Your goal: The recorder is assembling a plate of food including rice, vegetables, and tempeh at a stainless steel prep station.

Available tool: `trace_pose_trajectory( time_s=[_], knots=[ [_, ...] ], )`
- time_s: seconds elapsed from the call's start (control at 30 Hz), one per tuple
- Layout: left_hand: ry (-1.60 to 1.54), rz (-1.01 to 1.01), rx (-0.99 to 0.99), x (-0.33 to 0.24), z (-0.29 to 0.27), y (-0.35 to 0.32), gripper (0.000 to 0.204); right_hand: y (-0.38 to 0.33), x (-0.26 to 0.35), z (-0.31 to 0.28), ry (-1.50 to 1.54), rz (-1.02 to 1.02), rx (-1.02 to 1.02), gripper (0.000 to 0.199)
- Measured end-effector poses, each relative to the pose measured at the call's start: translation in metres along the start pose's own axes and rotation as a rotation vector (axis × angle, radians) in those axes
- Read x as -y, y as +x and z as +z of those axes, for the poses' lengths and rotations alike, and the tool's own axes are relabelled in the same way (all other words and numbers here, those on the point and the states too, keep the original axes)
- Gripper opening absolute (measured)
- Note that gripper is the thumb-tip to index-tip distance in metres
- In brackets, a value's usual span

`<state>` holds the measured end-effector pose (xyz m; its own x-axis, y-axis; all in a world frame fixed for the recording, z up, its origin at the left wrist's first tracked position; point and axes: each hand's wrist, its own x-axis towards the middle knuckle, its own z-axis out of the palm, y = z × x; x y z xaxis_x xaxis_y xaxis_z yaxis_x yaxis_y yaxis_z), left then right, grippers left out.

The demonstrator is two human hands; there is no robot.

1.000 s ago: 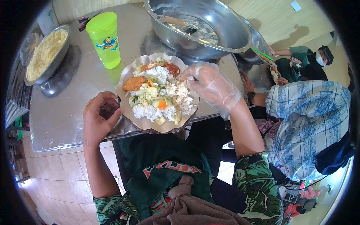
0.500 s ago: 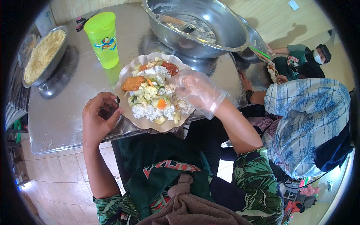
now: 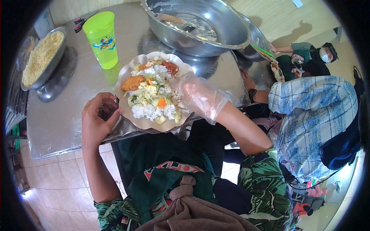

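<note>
A scalloped plate with a pale paper-like liner [image 3: 125, 109] and a dark rim beneath rests at the table's front edge. It holds white rice [image 3: 144, 111], chopped vegetables with an orange carrot piece [image 3: 161, 103], a browned fried piece [image 3: 132, 83] and red sambal-like food [image 3: 170, 67]. My left hand [image 3: 100, 115] is closed at the plate's left rim, thumb and fingers pinching the dark edge. In a clear plastic glove, my right hand [image 3: 200, 96] reaches over the plate's right side. Its fingers are bent together into the rice; the tips are hidden.
A lime-green lidded cup [image 3: 102, 40] stands behind the plate. Far left is a metal bowl of pale crumbs [image 3: 44, 57], with scissors [image 3: 79, 25] nearby. A large steel basin [image 3: 200, 27] holds a wooden-handled scraper [image 3: 169, 18]. People [image 3: 312, 115] sit at right.
The view has shifted slightly, so the table things sit a little further left. My right hand stays at the rice, and my left hand keeps its place on the rim.
</note>
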<state>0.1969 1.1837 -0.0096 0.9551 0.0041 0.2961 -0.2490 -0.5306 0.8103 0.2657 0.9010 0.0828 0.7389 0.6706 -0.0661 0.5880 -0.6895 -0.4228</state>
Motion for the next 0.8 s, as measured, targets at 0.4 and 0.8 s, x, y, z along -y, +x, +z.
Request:
trace_pose_trajectory(
  time_s=[0.4, 0.8],
  knots=[
    [-0.072, -0.016, -0.005, -0.004, 0.007, 0.008, 0.031, -0.009, -0.039, 0.019, -0.244, -0.191, -0.068, 0.020],
    [-0.148, -0.043, 0.008, 0.002, 0.006, 0.000, 0.031, -0.002, -0.041, 0.042, -0.032, -0.126, -0.142, 0.009]
  ],
)
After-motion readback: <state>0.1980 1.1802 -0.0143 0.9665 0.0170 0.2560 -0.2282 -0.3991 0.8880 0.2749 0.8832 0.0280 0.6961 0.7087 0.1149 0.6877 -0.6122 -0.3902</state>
